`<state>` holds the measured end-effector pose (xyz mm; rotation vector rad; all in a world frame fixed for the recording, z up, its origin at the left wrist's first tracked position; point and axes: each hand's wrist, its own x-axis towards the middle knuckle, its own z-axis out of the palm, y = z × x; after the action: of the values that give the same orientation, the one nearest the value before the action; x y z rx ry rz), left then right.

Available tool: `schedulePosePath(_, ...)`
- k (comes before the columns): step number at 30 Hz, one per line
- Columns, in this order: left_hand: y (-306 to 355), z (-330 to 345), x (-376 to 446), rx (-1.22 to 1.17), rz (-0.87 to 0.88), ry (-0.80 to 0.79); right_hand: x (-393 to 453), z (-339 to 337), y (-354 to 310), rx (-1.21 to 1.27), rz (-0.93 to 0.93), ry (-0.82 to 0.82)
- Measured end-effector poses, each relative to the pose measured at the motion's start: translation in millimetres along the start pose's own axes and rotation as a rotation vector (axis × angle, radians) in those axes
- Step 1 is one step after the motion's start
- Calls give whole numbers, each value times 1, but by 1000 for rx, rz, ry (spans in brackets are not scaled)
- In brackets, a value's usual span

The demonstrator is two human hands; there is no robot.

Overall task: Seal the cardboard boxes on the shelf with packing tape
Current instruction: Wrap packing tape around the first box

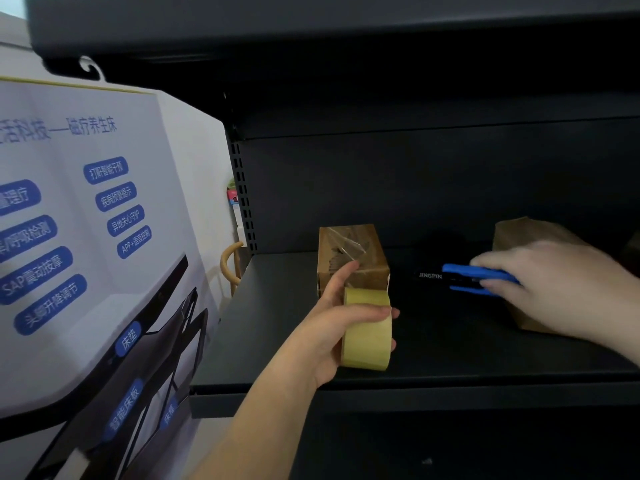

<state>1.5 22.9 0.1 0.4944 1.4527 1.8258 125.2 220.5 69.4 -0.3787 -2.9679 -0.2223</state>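
Note:
My left hand (332, 327) grips a yellowish roll of packing tape (369, 329) in front of a small brown cardboard box (360, 258) on the dark shelf (433, 355). A strip of clear tape runs from the roll up over the box top. My right hand (554, 289) holds blue-handled scissors (474, 278) with black blades marked JINGPIN, pointing left toward the box. A second brown cardboard box (530, 233) stands behind my right hand, partly hidden by it.
A large white poster board (86, 237) with blue labels leans at the left of the shelf unit. The upright post (242, 195) with slots marks the shelf's left side. An upper shelf (346, 26) overhangs above.

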Motion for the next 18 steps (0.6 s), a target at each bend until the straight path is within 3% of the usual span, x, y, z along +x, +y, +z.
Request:
schedulePosePath(3, -2, 4, -3, -16, 29, 18, 3, 25, -4, 277, 125, -158)
schedulePosePath(8, -5, 8, -9, -25, 138, 140, 21, 66, -19, 256, 215, -289)
schedulePosePath(10, -7, 10, -10, -24, 139, 190, 26, 62, -23, 231, 209, -211)
schedulePosePath(14, -6, 12, -11, -33, 41, 191, 41, 33, -49, 570, -26, 246)
schedulePosePath(16, -4, 10, -11, -19, 15, 164, 59, 27, -63, 639, -160, 231)
schedulePosePath(18, -1, 9, -11, -17, -23, 130, 78, 31, -72, 602, -221, 116)
